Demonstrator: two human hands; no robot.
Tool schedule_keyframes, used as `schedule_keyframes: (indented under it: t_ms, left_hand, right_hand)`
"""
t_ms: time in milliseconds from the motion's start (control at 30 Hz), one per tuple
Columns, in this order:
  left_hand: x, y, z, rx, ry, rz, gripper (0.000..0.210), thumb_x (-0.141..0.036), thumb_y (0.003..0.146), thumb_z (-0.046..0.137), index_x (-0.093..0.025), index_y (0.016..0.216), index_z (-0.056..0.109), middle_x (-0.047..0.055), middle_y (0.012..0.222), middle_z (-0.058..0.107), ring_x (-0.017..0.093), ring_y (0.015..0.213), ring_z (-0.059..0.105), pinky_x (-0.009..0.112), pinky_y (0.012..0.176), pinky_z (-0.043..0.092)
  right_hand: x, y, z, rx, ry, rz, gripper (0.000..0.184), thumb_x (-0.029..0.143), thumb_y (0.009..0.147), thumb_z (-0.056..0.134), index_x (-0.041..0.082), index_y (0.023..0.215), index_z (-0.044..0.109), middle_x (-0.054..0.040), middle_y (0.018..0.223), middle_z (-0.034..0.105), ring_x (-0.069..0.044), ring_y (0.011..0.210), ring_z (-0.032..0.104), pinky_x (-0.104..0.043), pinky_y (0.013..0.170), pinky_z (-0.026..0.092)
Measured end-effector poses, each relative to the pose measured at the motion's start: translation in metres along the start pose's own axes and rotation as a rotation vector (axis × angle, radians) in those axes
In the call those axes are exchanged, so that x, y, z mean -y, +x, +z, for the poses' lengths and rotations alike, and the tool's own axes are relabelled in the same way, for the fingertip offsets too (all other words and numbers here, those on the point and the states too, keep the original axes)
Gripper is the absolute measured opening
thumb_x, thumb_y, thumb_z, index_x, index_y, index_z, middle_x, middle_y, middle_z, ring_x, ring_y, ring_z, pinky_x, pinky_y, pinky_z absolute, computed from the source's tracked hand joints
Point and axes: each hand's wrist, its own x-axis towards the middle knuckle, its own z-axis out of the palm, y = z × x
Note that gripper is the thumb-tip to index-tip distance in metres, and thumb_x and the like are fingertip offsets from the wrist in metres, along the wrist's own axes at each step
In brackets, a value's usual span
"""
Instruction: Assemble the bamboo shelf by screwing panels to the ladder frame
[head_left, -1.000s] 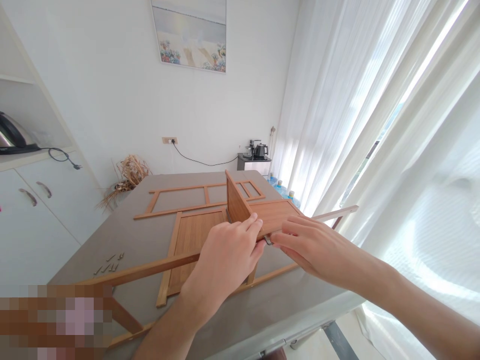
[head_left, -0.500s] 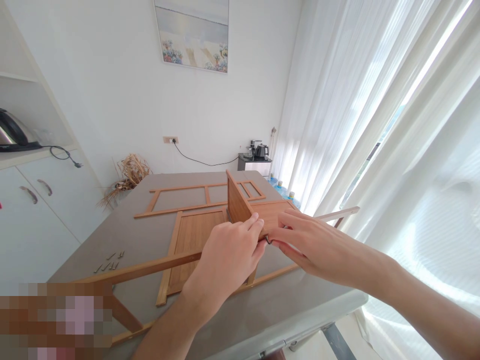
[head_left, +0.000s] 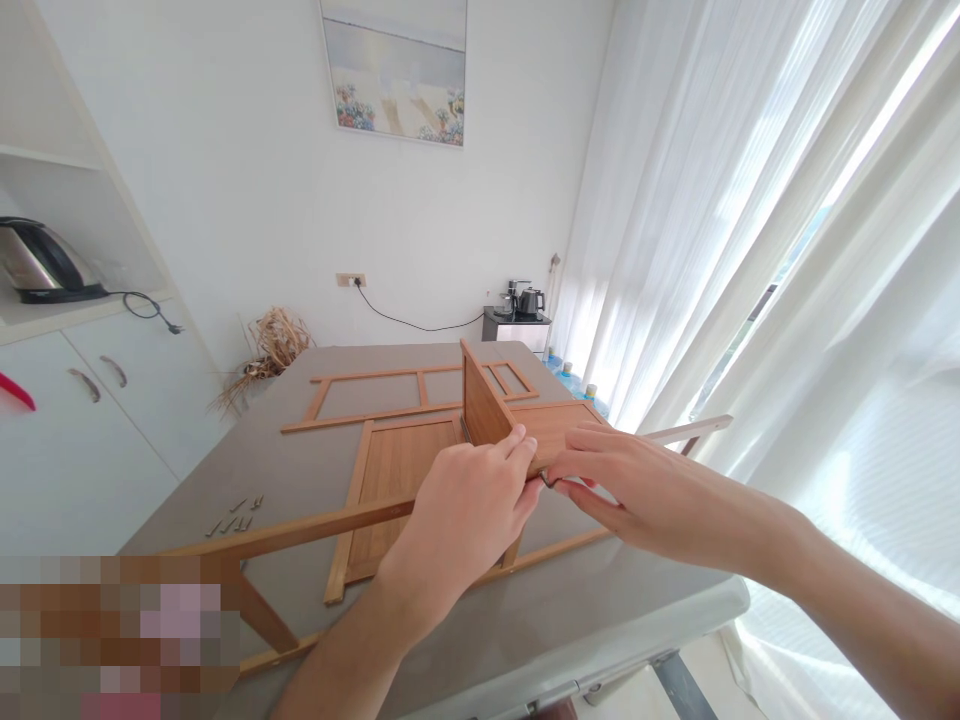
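Note:
My left hand [head_left: 469, 500] is closed round the rail of a wooden frame [head_left: 330, 527], its thumb and fingers at the near corner of an upright wooden panel [head_left: 484, 400]. Just right of it, my right hand [head_left: 607, 480] pinches a small dark bent piece of metal, seemingly a hex key [head_left: 548, 481], against the underside of that joint. The fingertips hide most of the key. A flat wooden panel [head_left: 551, 425] lies behind the right hand. Another panel [head_left: 405, 450] rests on the table left of the upright one.
Several metal screws [head_left: 232, 520] lie on the grey table [head_left: 289, 480] at left. A slatted wooden frame [head_left: 360, 415] lies farther back. Curtains [head_left: 750, 200] hang at right. A kettle [head_left: 45, 260] stands on the left shelf. The lower left corner is blurred out.
The view has shifted slightly, so the scene sits a little farther right. Both hands keep the same hold at the joint; the metal piece looks turned a little.

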Motion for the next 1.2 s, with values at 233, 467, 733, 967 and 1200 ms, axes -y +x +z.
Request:
schedule_keyframes:
  t_ms: [233,467,733,967,1200]
  left_hand:
    - [0.002,0.000,0.001,-0.006,0.000,-0.001,0.029,-0.030,0.095,0.053,-0.021,0.122,0.059,0.003,0.136,0.060,0.020,0.081,0.072,0.031,0.065,0.054]
    - [0.001,-0.001,0.004,-0.005,0.004,-0.017,0.028,-0.030,0.094,0.055,-0.023,0.121,0.061,0.005,0.136,0.061,0.019,0.081,0.072,0.030,0.069,0.055]
    - [-0.001,-0.021,-0.022,-0.109,0.010,-0.012,0.047,-0.036,0.092,0.061,-0.026,0.136,0.051,0.006,0.145,0.052,0.023,0.118,0.060,0.037,0.098,0.051]
    - [0.001,-0.099,-0.047,-0.269,-0.070,-0.149,0.013,-0.032,0.095,0.055,-0.025,0.099,0.066,0.001,0.088,0.072,0.017,0.081,0.068,0.030,0.080,0.054]
    - [0.004,-0.134,-0.018,-0.017,-0.191,-0.290,0.038,-0.026,0.102,0.036,-0.021,0.072,0.059,0.000,0.065,0.064,0.013,0.063,0.063,0.023,0.066,0.052]
  right_hand:
    - [-0.002,-0.001,0.004,0.020,0.039,0.038,0.028,0.027,0.100,0.040,0.025,0.089,0.066,-0.0017,0.080,0.063,-0.017,0.072,0.060,-0.030,0.064,0.048]
    - [-0.001,-0.002,0.006,-0.025,0.013,0.021,0.023,0.027,0.098,0.045,0.025,0.092,0.067,-0.0009,0.078,0.062,-0.015,0.069,0.059,-0.028,0.063,0.046]
    - [0.009,-0.020,-0.007,-0.042,0.107,0.078,0.017,0.025,0.095,0.050,0.029,0.099,0.066,-0.0010,0.083,0.058,-0.013,0.070,0.056,-0.024,0.053,0.045]
    - [-0.011,-0.072,0.088,-0.236,0.456,0.281,0.019,0.032,0.099,0.044,0.025,0.101,0.061,-0.0049,0.091,0.056,-0.015,0.076,0.059,-0.019,0.040,0.041]
    - [-0.019,-0.068,0.211,-0.551,0.437,0.350,0.015,0.028,0.101,0.039,0.024,0.102,0.053,-0.0027,0.084,0.059,-0.018,0.077,0.062,-0.033,0.072,0.055]
